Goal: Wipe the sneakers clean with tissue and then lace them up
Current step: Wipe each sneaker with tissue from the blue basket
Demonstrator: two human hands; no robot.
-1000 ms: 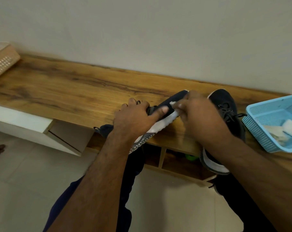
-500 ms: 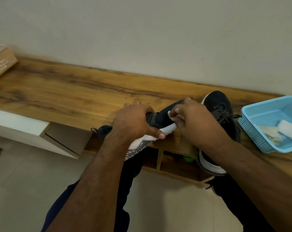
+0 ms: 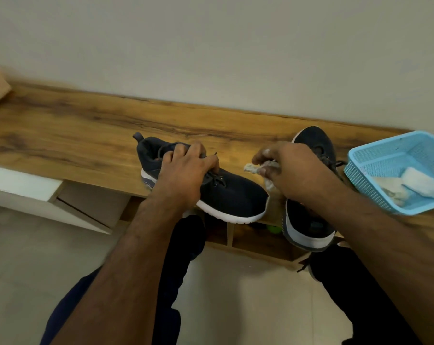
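Wiping stage – near sneaker [image 3: 226,195] upright on wooden bench [image 3: 74,135], toe poking past front edge.

Left hand [image 3: 186,175] curled over tongue & laces, gripping; right hand [image 3: 293,170] pinching soiled tissue [image 3: 254,168] just beside toe. Second sneaker [image 3: 310,220] alongside, heel overhanging – could tip off w/ an arm nudge. Dirty tissue may smear; fresh ones in blue basket [image 3: 365,180].

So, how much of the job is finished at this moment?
Wiping is in progress. The left hand holds the left sneaker upright on the bench; the right hand pinches a soiled tissue. Used tissues lie in the blue basket. Whether either sneaker is clean, I cannot tell. Lacing remains.
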